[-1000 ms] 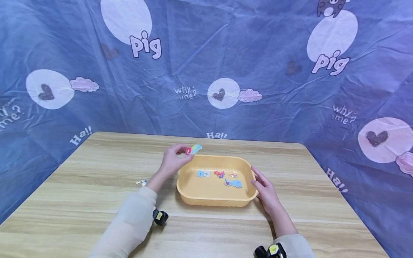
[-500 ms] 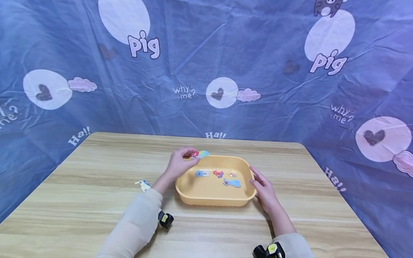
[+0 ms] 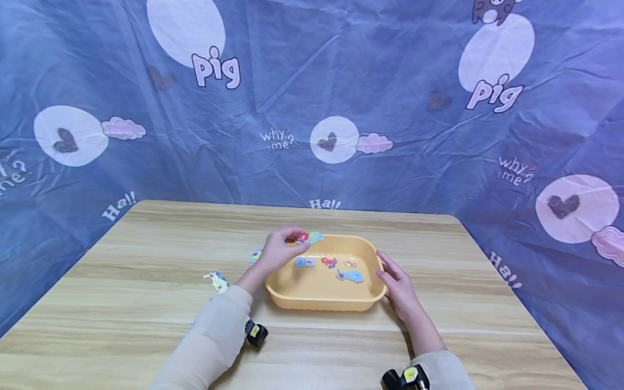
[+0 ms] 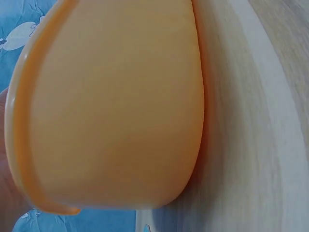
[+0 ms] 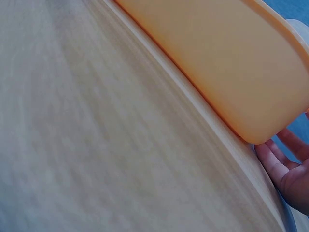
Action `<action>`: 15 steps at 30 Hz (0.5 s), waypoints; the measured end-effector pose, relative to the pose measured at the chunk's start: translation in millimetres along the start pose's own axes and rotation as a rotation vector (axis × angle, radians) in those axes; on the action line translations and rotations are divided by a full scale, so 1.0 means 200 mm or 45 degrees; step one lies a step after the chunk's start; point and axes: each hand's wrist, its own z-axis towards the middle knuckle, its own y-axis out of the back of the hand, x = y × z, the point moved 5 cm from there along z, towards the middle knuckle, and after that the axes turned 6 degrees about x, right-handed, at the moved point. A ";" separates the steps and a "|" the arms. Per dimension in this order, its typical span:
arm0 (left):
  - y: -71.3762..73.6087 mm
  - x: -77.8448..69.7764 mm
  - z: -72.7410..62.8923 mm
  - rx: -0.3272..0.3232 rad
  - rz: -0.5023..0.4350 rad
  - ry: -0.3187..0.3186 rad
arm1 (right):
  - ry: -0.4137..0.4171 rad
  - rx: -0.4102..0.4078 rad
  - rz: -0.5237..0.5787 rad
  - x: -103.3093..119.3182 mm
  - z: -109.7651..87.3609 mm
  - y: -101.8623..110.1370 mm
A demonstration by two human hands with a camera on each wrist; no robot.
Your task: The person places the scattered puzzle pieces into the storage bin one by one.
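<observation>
Over the back left part of the yellow-orange plastic tray [image 3: 326,304], my left hand [image 3: 279,252] pinches a flat cutout piece [image 3: 314,237] coloured red, green and light blue. My right hand [image 3: 402,291] grips the tray's right end, thumb at the rim; the right wrist view has its fingers [image 5: 275,164] against the tray's lower corner. Inside the tray lie a blue-and-white piece [image 3: 305,262], a red piece [image 3: 329,262], a small pinkish piece [image 3: 350,264] and a larger light blue piece [image 3: 350,275]. The tray's outer wall [image 4: 116,106] fills most of the left wrist view.
Left of the tray, a white-and-blue cutout [image 3: 218,281] lies on the wooden table [image 3: 122,303] beside my left sleeve. Another blue and yellow piece [image 3: 255,255] shows behind my left wrist. A blue printed cloth [image 3: 292,81] hangs behind the table.
My left hand has moved right and slightly down with the cutout piece, further over the tray. A blue and yellow piece has come into sight behind the wrist. My right hand keeps its grip.
</observation>
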 end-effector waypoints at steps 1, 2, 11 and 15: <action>-0.01 0.00 0.00 0.016 -0.003 0.013 | 0.000 0.001 0.001 0.00 0.00 0.00; -0.02 0.01 0.01 0.031 -0.011 0.018 | 0.000 0.001 0.002 0.00 0.00 0.00; -0.07 0.04 0.02 0.148 -0.091 0.090 | 0.003 -0.002 -0.007 0.00 0.00 0.00; -0.09 0.04 0.02 0.188 -0.095 0.095 | 0.000 -0.003 -0.012 0.00 0.00 0.00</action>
